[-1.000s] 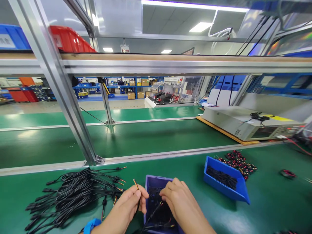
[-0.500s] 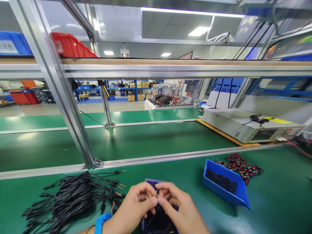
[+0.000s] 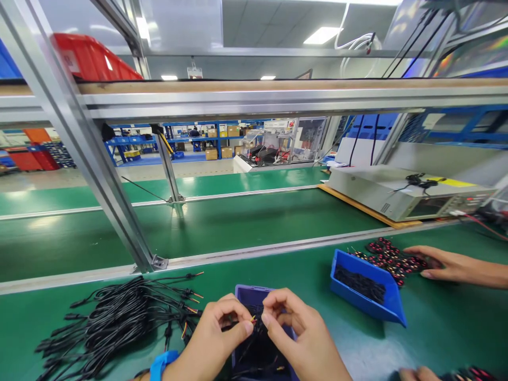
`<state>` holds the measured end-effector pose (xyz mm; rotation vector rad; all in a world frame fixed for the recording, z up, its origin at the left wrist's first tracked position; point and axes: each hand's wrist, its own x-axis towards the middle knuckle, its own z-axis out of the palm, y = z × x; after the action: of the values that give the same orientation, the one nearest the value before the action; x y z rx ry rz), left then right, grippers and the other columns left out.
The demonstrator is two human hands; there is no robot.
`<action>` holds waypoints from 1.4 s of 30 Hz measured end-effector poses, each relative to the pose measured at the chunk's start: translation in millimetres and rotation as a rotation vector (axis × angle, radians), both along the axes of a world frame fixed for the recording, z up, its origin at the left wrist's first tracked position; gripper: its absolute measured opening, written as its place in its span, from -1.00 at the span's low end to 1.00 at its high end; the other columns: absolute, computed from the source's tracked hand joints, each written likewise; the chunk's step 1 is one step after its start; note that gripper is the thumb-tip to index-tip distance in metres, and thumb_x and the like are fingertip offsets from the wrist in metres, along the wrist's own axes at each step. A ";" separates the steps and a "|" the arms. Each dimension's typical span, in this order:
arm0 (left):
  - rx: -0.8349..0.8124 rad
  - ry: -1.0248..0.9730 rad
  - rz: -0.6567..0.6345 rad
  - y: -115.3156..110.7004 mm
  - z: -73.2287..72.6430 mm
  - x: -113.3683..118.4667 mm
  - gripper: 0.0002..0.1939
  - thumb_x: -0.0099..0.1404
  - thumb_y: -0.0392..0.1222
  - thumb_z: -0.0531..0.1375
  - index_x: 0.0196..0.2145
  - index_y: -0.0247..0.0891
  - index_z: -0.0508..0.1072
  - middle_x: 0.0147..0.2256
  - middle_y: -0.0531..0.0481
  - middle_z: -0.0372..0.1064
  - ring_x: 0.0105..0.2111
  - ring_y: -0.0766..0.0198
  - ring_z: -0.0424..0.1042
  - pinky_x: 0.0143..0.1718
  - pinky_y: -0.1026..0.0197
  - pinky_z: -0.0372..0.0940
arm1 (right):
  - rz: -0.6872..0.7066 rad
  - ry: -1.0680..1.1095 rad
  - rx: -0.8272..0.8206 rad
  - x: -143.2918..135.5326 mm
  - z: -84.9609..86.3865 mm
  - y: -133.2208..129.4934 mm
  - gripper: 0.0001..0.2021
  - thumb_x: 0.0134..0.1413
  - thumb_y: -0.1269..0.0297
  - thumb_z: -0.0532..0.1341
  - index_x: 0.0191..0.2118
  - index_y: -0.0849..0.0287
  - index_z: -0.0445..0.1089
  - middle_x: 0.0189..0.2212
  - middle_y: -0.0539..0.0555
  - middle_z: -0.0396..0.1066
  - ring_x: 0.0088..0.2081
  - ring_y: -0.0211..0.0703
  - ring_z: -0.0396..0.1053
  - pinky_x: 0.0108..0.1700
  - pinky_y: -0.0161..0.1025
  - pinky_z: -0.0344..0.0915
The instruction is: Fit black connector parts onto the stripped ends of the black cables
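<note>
My left hand [image 3: 224, 330], with a blue wristband [image 3: 163, 364], pinches the thin coloured wire end [image 3: 253, 319] of a cable between thumb and forefinger. Close beside it, a small gap away, my right hand [image 3: 297, 333] has its thumb and fingertips curled together; whatever may lie between them is too small to tell. Both hands are over a purple bin [image 3: 254, 289] that holds black cables. On the left lies a bundle of black cables [image 3: 119, 317], with connectors at one end and bare coloured wires at the other.
A blue bin [image 3: 369, 309] of small black pieces stands on the right, beside a pile of small red-and-black parts [image 3: 391, 259]. A co-worker's hand [image 3: 444, 264] touches that pile; another hand [image 3: 418, 373] shows at the bottom edge. A metal post [image 3: 99, 174] rises at left.
My hands have moved slightly apart, the right one drawing away from the wire end. A co-worker's hands have come in from the right and the bottom right. The view has tilted down a little.
</note>
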<state>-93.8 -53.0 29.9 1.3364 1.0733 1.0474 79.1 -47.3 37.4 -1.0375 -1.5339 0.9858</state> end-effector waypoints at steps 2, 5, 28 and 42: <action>0.005 0.005 -0.005 -0.6 0.1 -0.3 -0.81 0.15 -0.11 0.30 -0.51 -0.27 0.49 -0.44 0.03 0.32 -0.38 0.23 0.32 -0.30 0.23 0.17 | 0.006 -0.021 -0.021 0.7 7.3 -2.1 -0.97 0.02 0.32 0.24 -0.40 0.13 0.39 -0.50 -0.05 0.39 -0.54 -0.28 0.37 -0.48 -0.41 0.35; 0.019 0.018 -0.014 -1.0 0.9 -1.2 -0.81 0.16 -0.11 0.29 -0.51 -0.27 0.48 -0.44 0.03 0.32 -0.38 0.23 0.31 -0.30 0.22 0.16 | 0.021 -0.045 -0.044 1.3 14.1 -4.4 -0.96 0.04 0.31 0.22 -0.40 0.13 0.37 -0.49 -0.05 0.38 -0.52 -0.28 0.37 -0.44 -0.40 0.36; -0.087 -0.033 -0.006 0.3 7.7 -1.3 -0.64 0.09 0.08 0.35 -0.55 -0.29 0.45 -0.59 0.15 0.17 -0.54 0.36 0.10 -0.45 0.27 0.07 | 0.003 0.111 -0.003 4.3 -14.9 3.6 -0.90 0.12 0.22 0.29 -0.32 0.10 0.41 -0.47 -0.07 0.40 -0.50 -0.28 0.38 -0.47 -0.40 0.36; -0.113 -0.148 0.020 -1.5 -11.4 1.6 -0.59 0.06 0.14 0.40 -0.52 -0.30 0.51 -0.55 0.11 0.29 -0.55 0.39 0.18 -0.53 0.32 0.03 | -0.050 -0.011 0.057 -6.0 -7.2 -5.6 -0.95 0.14 0.33 0.28 -0.36 0.08 0.45 -0.42 -0.06 0.47 -0.44 -0.26 0.45 -0.36 -0.41 0.39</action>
<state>-92.2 -54.5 18.5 1.1421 1.0215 1.0669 73.1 -52.9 30.2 -1.0375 -1.5298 0.8979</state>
